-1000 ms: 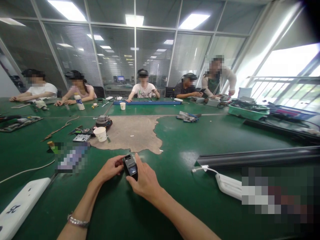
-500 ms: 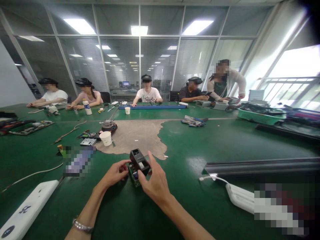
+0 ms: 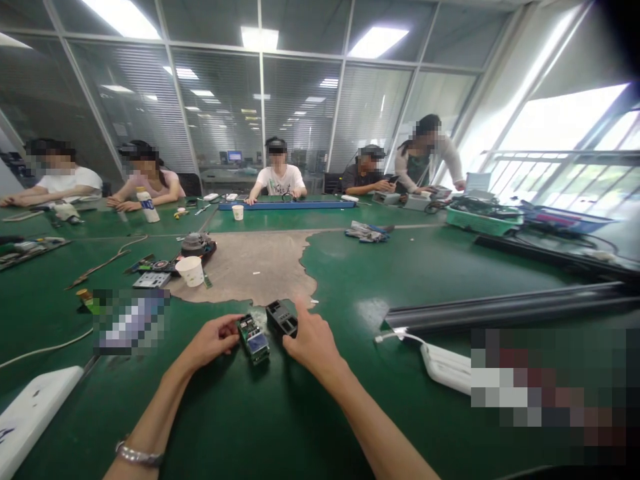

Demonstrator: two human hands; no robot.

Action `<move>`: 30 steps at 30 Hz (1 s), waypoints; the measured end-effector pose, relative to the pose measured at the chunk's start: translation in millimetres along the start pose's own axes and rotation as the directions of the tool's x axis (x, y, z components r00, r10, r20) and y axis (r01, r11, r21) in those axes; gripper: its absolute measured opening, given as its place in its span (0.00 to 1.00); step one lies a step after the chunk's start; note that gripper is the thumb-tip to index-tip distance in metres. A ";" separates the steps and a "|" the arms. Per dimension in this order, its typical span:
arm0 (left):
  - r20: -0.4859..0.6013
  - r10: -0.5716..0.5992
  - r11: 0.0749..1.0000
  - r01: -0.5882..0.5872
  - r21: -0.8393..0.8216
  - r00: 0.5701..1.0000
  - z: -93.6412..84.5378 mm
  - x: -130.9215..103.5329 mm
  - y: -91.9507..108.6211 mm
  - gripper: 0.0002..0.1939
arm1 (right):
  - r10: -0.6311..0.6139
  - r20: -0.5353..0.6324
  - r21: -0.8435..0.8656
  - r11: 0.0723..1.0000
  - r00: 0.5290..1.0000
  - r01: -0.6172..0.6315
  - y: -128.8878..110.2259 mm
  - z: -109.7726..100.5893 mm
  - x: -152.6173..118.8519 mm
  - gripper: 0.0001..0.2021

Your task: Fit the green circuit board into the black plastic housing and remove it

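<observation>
With our left hand we pinch the left edge of a green circuit board between thumb and fingers, and its small display faces up toward us. Our right hand grips a black housing between the thumb and the fingers, with the index finger extended past it. We have the two parts side by side and slightly apart, the board on the left and the housing on the right, both in front of us at the near edge of a worn brown patch on the green table. We cannot tell whether either part touches the tabletop. On our left wrist we wear a metal bracelet. Beyond the board, to the left, we see a paper cup beside a cluster of electronic parts. A long white case lies at our near left, and a long black rail lies to our right, with a white device and its cable nearer us. Across the table we see four seated people and a standing person leaning over the tabletop near a green basket
</observation>
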State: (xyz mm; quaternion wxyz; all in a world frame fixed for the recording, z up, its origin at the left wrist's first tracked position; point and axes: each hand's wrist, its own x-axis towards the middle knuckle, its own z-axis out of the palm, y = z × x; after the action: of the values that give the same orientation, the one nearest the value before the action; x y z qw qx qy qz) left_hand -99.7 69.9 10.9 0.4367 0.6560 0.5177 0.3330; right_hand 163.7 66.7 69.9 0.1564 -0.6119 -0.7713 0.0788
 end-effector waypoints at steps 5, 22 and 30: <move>0.021 -0.009 1.000 0.010 -0.020 1.000 -0.7 -0.2 1.1 0.28 | -0.021 0.124 -0.012 1.000 0.992 0.023 3.2 0.2 -1.7 0.49; 0.004 -0.008 1.000 0.008 0.009 1.000 0.5 -2.5 6.2 0.21 | -0.152 -0.238 0.452 0.857 0.959 0.248 -28.7 -6.1 -13.0 0.42; 0.001 0.009 1.000 -0.009 0.016 1.000 0.5 -2.4 0.7 0.18 | -0.194 -0.199 0.400 0.879 0.961 0.261 -44.8 15.8 -20.6 0.44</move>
State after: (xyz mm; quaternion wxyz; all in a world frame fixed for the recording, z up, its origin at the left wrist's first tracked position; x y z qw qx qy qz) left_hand -99.6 67.4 11.4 0.4301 0.6620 0.5170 0.3308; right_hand 121.4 37.1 66.2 0.3516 -0.4725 -0.7883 0.1779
